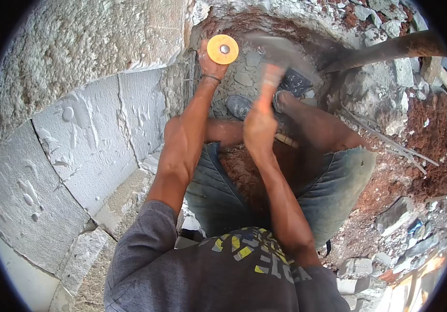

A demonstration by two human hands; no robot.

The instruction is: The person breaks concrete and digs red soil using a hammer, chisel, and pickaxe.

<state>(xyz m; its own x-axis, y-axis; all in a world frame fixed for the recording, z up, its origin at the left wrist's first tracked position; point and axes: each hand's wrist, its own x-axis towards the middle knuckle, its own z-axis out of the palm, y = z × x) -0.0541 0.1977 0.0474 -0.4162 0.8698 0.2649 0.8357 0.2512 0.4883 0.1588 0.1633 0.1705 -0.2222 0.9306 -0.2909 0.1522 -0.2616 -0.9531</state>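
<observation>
My left hand (212, 66) is wrapped round a chisel (223, 49) with a round yellow guard, seen from its struck end. Below the guard, the shaft and tip are hidden. My right hand (260, 129) grips a hammer (268, 93) by its orange handle. The hammer's head is smeared by motion, up and to the right of the hand, apart from the chisel. Beneath both tools lies broken grey rubble (243, 78) in a dug hollow. One shoe (239, 106) rests at the near side of this rubble.
A pale block wall (93, 130) stands close on my left, under a rough concrete mass (88, 52). A thick dark pole (390, 52) juts in from the right. Thin rods (392, 145) lie on reddish soil. A black patterned piece (295, 82) sits near my foot.
</observation>
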